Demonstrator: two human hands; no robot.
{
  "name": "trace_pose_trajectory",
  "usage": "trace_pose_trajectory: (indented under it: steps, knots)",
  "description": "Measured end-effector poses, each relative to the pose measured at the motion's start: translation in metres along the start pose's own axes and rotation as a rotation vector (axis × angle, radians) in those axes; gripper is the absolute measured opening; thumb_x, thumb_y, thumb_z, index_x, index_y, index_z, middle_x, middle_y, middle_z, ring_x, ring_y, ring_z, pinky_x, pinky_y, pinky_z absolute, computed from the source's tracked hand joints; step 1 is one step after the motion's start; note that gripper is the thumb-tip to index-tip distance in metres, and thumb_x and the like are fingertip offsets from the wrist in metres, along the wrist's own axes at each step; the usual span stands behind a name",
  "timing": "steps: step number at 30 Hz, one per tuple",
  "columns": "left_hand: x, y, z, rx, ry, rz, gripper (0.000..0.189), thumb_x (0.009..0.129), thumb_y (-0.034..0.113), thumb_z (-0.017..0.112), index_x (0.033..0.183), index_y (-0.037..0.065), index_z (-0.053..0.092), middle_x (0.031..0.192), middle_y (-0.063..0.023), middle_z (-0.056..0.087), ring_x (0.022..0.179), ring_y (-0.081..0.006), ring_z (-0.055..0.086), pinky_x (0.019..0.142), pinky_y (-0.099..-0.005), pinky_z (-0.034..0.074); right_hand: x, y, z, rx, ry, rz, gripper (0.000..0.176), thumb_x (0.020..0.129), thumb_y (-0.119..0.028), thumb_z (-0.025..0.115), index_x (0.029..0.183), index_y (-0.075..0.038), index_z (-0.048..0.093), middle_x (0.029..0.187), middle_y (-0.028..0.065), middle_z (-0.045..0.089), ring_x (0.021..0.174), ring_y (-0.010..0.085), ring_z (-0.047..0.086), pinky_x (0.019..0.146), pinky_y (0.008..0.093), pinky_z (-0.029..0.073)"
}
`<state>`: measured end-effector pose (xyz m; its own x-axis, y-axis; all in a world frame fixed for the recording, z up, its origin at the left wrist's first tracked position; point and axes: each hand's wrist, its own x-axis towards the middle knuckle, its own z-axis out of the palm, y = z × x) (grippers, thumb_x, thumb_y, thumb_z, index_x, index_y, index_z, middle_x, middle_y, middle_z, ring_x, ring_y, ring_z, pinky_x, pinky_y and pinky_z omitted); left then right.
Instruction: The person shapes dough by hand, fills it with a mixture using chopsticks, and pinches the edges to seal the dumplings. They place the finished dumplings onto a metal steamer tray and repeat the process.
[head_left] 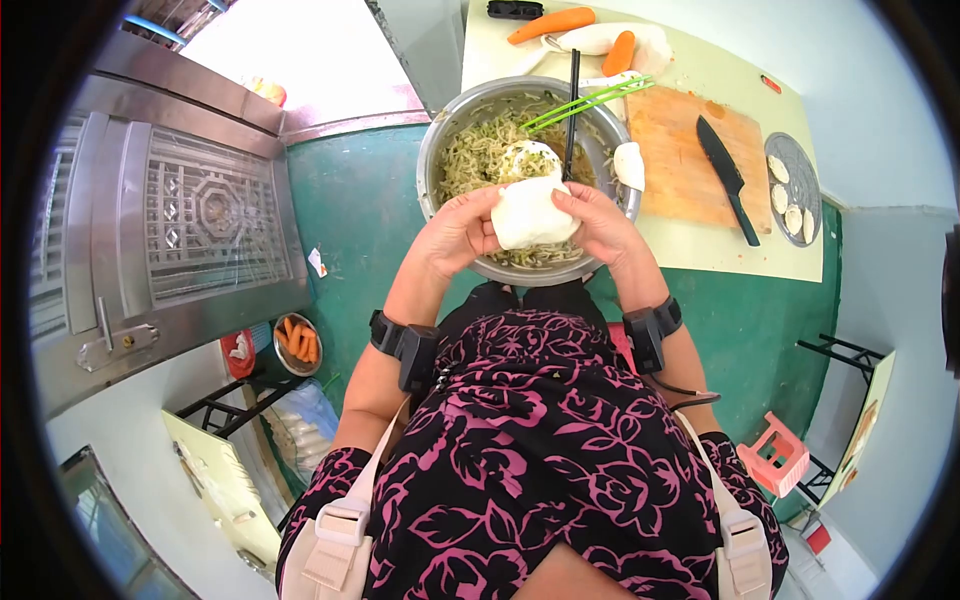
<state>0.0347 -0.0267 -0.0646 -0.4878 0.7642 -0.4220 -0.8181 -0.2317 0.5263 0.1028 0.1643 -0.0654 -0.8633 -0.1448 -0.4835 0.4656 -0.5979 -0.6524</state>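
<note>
White round dough bun (528,212) in our hands.
Our left hand (455,235) and right hand (600,225) grip it above the round steel bowl (428,165) holding shredded pale-green filling (480,155).

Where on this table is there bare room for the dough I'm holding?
The dough could go on bare table between the cutting board and the near edge, right of the bowl. The board left of the knife is free too. Behind the bowl, carrots and chopsticks crowd it.
</note>
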Motion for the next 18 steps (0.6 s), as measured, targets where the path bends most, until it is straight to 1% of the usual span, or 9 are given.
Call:
trace_pose_trajectory:
  steps: [2,4,7,10,11,12,16,17,18]
  knots:
    - [0.002,-0.003,-0.004,-0.004,0.009,-0.03,0.045,0.087,0.035,0.042,0.113,-0.001,0.044,0.103,-0.0112,0.056,0.093,-0.0192,0.057,0.08,-0.033,0.047,0.001,-0.004,0.002,-0.087,-0.023,-0.09,0.021,0.08,-0.018,0.059,0.092,-0.002,0.055,0.09,0.0057,0.058,0.08,0.0088,0.055,0.066,0.0238,0.047]
    - [0.007,-0.009,-0.01,-0.044,0.024,-0.074,0.053,0.087,0.043,0.037,0.114,-0.003,0.043,0.101,-0.0121,0.057,0.09,-0.0202,0.058,0.078,-0.0341,0.048,0.002,-0.007,0.014,-0.31,0.005,-0.21,0.015,0.08,-0.016,0.058,0.087,-0.003,0.056,0.077,0.0022,0.058,0.069,0.0066,0.054,0.059,0.0208,0.044]
    - [0.022,-0.019,-0.018,-0.083,0.029,-0.092,0.066,0.083,0.055,0.034,0.115,-0.002,0.041,0.101,-0.0136,0.057,0.09,-0.0224,0.058,0.079,-0.0356,0.047,-0.003,-0.014,0.035,-0.517,-0.006,-0.255,0.014,0.081,-0.016,0.057,0.085,-0.002,0.057,0.069,0.0001,0.057,0.06,0.0055,0.051,0.053,0.0193,0.042]
    - [0.035,-0.032,-0.022,-0.376,-0.062,-0.111,0.076,0.077,0.064,0.033,0.112,-0.002,0.044,0.1,-0.0156,0.056,0.089,-0.0255,0.058,0.078,-0.0372,0.048,-0.005,-0.013,0.049,-0.557,-0.099,-0.22,0.014,0.081,-0.015,0.056,0.082,-0.002,0.058,0.066,-0.0005,0.057,0.055,0.0047,0.05,0.049,0.0189,0.039]
    - [0.036,-0.035,-0.029,-0.488,-0.343,-0.169,0.081,0.073,0.069,0.031,0.11,-0.001,0.046,0.1,-0.0158,0.056,0.089,-0.0285,0.058,0.077,-0.04,0.049,-0.005,-0.012,0.052,-0.509,-0.108,-0.176,0.014,0.081,-0.015,0.056,0.082,-0.001,0.058,0.066,-0.0005,0.057,0.055,0.0043,0.049,0.048,0.0188,0.039]
    - [0.032,-0.039,-0.025,-0.421,-0.143,-0.11,0.083,0.072,0.071,0.029,0.111,-0.001,0.046,0.103,-0.0154,0.056,0.089,-0.0305,0.057,0.076,-0.0421,0.049,-0.005,-0.011,0.053,-0.461,-0.117,-0.131,0.014,0.082,-0.015,0.055,0.081,-0.001,0.058,0.067,-0.0006,0.057,0.055,0.0039,0.049,0.047,0.0186,0.038]
    - [-0.003,-0.033,0.006,-0.55,-0.03,-0.054,0.076,0.078,0.064,0.03,0.114,0.0,0.044,0.107,-0.015,0.055,0.095,-0.029,0.055,0.083,-0.0424,0.045,0.005,0.009,0.035,-0.952,0.289,-0.406,0.017,0.075,-0.016,0.06,0.077,0.0,0.059,0.065,0.0081,0.06,0.056,0.0127,0.056,0.052,0.0251,0.044]
    - [-0.005,-0.033,0.01,-0.563,0.018,-0.047,0.072,0.08,0.062,0.031,0.115,0.0,0.044,0.107,-0.0152,0.054,0.096,-0.0287,0.055,0.084,-0.0423,0.044,0.002,0.009,0.036,-0.954,0.345,-0.38,0.019,0.072,-0.019,0.063,0.075,0.0,0.06,0.065,0.0128,0.06,0.059,0.0193,0.059,0.056,0.0289,0.046]
    - [-0.003,-0.036,0.004,-0.589,-0.006,-0.081,0.069,0.081,0.058,0.032,0.115,0.0,0.043,0.109,-0.0157,0.053,0.098,-0.029,0.053,0.086,-0.0427,0.042,0.004,0.009,0.034,-1.002,0.361,-0.394,0.019,0.072,-0.019,0.063,0.075,0.0,0.06,0.065,0.0129,0.06,0.059,0.0201,0.059,0.056,0.0291,0.046]
